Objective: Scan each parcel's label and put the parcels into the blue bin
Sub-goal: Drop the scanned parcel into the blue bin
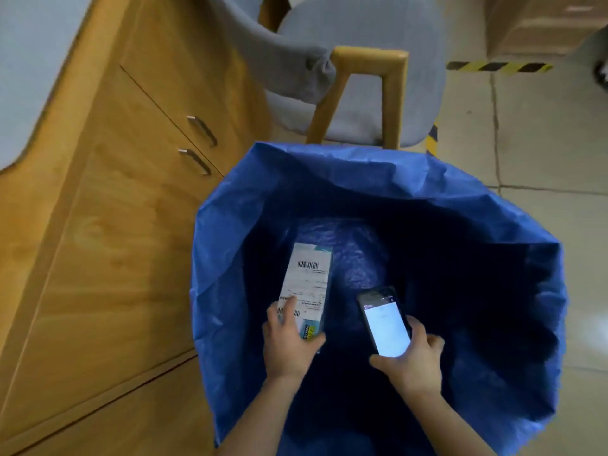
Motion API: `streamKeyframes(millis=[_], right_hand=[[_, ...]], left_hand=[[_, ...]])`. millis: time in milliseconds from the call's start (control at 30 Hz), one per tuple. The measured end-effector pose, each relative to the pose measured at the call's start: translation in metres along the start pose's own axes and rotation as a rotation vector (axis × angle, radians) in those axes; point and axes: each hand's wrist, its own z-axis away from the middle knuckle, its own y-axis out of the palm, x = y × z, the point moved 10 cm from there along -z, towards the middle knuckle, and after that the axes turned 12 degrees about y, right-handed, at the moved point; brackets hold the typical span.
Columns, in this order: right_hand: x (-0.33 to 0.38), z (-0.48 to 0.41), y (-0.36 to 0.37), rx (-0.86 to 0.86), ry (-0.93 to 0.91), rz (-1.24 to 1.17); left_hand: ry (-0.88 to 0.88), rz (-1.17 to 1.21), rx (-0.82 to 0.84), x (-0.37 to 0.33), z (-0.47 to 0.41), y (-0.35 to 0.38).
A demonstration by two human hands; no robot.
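I'm seeing soft, even overhead light falling on the pale grey tiled floor (543, 143) and the light-wood cabinet with metal handles (115, 241), which is showing a mild sheen. The deep blue plastic-lined bin (477, 205) is catching light along its rim while its inside is sinking into near-black shadow. The black smartphone (385, 320) in the right hand (411, 366) is glowing, its screen blowing out to white and lighting the fingers around it. The white-labelled rectangular parcel (307, 287) in the left hand (289, 343) is looking slightly smeared, its small print unreadable. Straight edges are bowing from the wide lens, and the grey upholstered chair (362, 77) is looking soft.
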Motion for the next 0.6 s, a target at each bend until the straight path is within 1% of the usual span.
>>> streamKeyframes(millis=[100,233,367,400,433,500,533,600], right_hand=[[-0.006,-0.047,0.036,0.034,0.017,0.021],[-0.011,-0.098,0.074,0.066,0.028,0.06],[-0.012,-0.131,0.091,0.078,0.008,0.127],[-0.012,-0.135,0.092,0.081,0.001,0.139],[-0.011,-0.137,0.092,0.084,-0.004,0.147],[-0.011,-0.137,0.09,0.091,-0.004,0.155],[-0.012,-0.134,0.088,0.095,0.0,0.151],[-0.012,-0.125,0.081,0.104,0.003,0.141]], left_hand=[[-0.052,-0.017,0.036,0.028,-0.029,0.044],[-0.074,-0.019,0.057,0.056,-0.065,0.093],[-0.051,0.057,0.038,0.059,-0.091,0.124],[-0.057,0.077,0.078,0.059,-0.095,0.133],[-0.077,0.077,0.152,0.059,-0.096,0.142],[-0.124,-0.006,0.321,0.062,-0.092,0.156],[-0.133,-0.053,0.374,0.063,-0.089,0.157],[-0.122,-0.113,0.427,0.057,-0.082,0.154]])
